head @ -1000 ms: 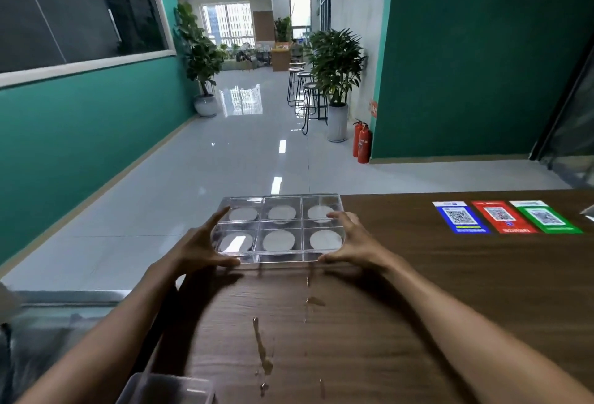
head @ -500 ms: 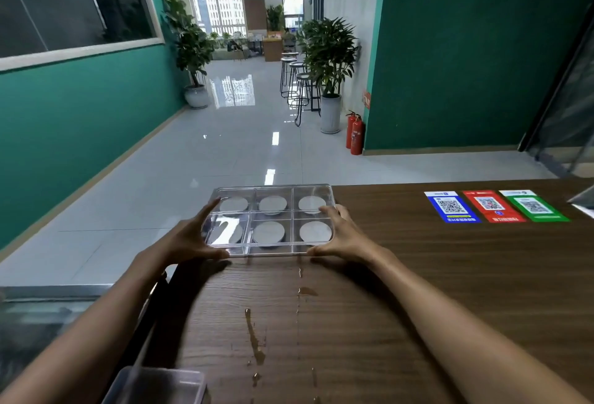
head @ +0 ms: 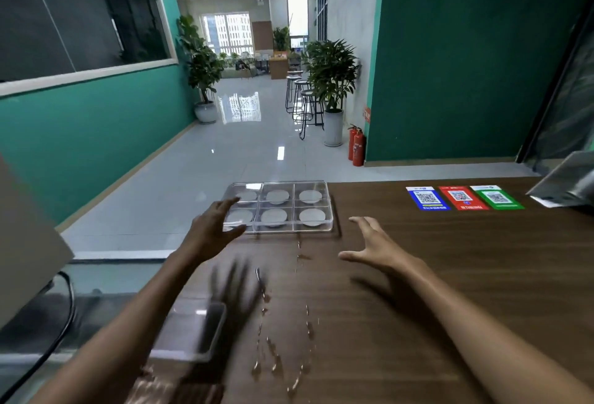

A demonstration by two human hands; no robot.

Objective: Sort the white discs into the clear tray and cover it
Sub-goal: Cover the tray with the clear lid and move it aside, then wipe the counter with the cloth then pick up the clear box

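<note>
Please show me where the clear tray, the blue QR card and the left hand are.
clear tray [head: 331, 214]: head view, right wall.
blue QR card [head: 427, 198]: head view, middle of the code.
left hand [head: 213, 230]: head view, back of the hand.

both hands [head: 212, 230] off clear tray [head: 328, 210] (perhaps blurred), fingers spread

Wooden table [head: 450, 275] in the foreground, a trail of wet drops [head: 283, 339] running down its middle. At its far right, three QR cards side by side: blue [head: 427, 198], red [head: 463, 197], green [head: 496, 197]. Beyond the table, a glossy grey floor [head: 199, 178] between teal walls [head: 466, 56]. Two red extinguishers [head: 356, 146] stand at the wall's foot, just beside a potted plant [head: 332, 82] and a row of stools [head: 303, 98]. Another plant [head: 201, 63] stands far left.
</note>
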